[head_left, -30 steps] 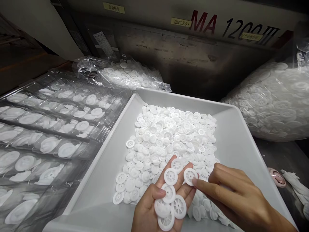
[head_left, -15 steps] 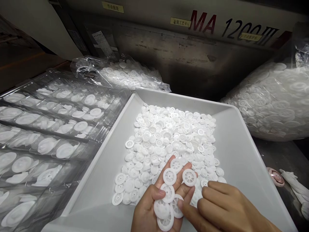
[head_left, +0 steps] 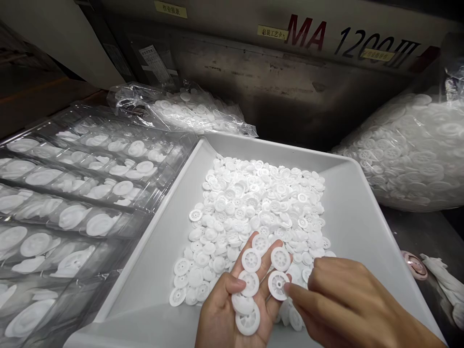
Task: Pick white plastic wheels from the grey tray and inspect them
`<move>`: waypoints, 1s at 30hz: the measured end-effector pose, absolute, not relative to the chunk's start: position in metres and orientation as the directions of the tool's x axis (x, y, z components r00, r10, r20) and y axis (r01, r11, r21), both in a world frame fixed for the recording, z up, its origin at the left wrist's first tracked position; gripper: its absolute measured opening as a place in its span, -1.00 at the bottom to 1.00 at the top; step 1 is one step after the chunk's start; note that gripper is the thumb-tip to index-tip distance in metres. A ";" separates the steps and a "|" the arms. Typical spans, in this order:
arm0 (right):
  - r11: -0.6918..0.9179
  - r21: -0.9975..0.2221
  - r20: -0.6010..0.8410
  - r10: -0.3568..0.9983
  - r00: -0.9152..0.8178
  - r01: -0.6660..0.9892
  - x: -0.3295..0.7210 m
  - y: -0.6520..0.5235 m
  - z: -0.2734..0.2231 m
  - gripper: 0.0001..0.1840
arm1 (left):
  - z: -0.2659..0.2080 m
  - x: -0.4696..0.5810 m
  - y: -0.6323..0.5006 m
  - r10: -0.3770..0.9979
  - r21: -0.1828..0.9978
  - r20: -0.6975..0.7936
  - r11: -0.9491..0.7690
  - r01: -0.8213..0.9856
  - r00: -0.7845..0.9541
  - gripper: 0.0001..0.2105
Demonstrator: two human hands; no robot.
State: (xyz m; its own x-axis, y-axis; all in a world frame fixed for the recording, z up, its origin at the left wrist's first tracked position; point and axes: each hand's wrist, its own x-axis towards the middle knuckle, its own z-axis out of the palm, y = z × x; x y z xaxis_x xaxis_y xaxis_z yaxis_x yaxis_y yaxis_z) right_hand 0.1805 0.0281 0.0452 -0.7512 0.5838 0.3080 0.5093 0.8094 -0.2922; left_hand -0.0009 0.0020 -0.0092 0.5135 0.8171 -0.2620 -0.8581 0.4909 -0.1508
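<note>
My left hand is palm up over the near end of a grey bin, cradling several small white plastic wheels. Its thumb presses on a spoked wheel in the palm. One more wheel rests across the fingers. My right hand comes in from the right with its fingers curled, the tips at the edge of another spoked wheel beside the left fingers. Below these fingers, a pile of the same white wheels covers the bin's floor.
Clear plastic trays with white parts in their pockets stand on the left. A clear bag of white parts lies behind the bin. Another bulging bag sits at the right. A machine panel closes off the back.
The wheel at my right fingertips has moved up and right, from the left palm to beside the left fingers. My right hand has shifted slightly right with it.
</note>
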 end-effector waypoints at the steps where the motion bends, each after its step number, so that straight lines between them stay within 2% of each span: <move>1: 0.741 -0.398 0.288 0.661 -0.693 0.541 0.181 0.028 0.044 -0.81 | -0.010 0.000 0.002 0.825 -0.149 -0.250 0.485 -0.862 0.507 -0.41; 4: 0.391 -0.697 0.046 0.861 -0.507 0.601 0.181 0.031 0.037 -0.71 | -0.010 0.001 0.001 0.829 -0.135 -0.258 0.478 -0.868 0.497 -0.45; 6: 0.141 -0.786 -0.163 0.891 -0.423 0.602 0.180 0.034 0.032 -0.78 | -0.007 0.003 0.001 0.821 -0.105 -0.293 0.482 -0.870 0.490 -0.43; 8: -0.029 -0.824 -0.288 0.882 -0.373 0.566 0.178 0.037 0.026 -0.85 | -0.003 0.004 0.003 0.799 -0.076 -0.348 0.498 -0.864 0.491 -0.39; 10: -0.141 -0.860 -0.347 0.866 -0.359 0.490 0.175 0.039 0.022 -0.87 | -0.001 0.005 0.004 0.781 -0.054 -0.391 0.509 -0.859 0.487 -0.36; 16: -0.398 -0.912 -0.399 0.808 -0.433 0.097 0.174 0.039 0.018 -0.86 | 0.002 0.003 0.002 0.774 -0.027 -0.391 0.531 -0.847 0.498 -0.35; 20: -0.396 -0.908 -0.309 0.854 -0.420 -0.138 0.178 0.047 0.018 -0.83 | 0.006 0.002 0.003 0.786 -0.006 -0.396 0.514 -0.858 0.475 -0.33; 23: -0.333 -0.919 -0.241 0.899 -0.366 -0.212 0.182 0.053 0.019 -0.83 | 0.008 0.001 0.004 0.774 -0.026 -0.401 0.525 -0.851 0.490 -0.34; 26: -0.304 -0.944 -0.239 0.896 -0.373 -0.125 0.184 0.050 0.021 -0.81 | 0.007 0.002 0.005 0.781 -0.052 -0.411 0.495 -0.868 0.470 -0.34; 28: -0.252 -0.968 -0.226 0.888 -0.401 -0.011 0.183 0.044 0.022 -0.88 | 0.005 0.002 0.004 0.782 -0.064 -0.422 0.479 -0.875 0.459 -0.34; 29: -0.152 -0.984 -0.176 0.886 -0.430 0.089 0.183 0.040 0.023 -0.96 | 0.004 0.003 0.004 0.784 -0.063 -0.425 0.473 -0.879 0.453 -0.33; 30: 0.012 -0.978 -0.090 0.878 -0.471 0.209 0.182 0.036 0.023 -0.86 | 0.003 0.003 0.004 0.784 -0.058 -0.427 0.474 -0.879 0.451 -0.33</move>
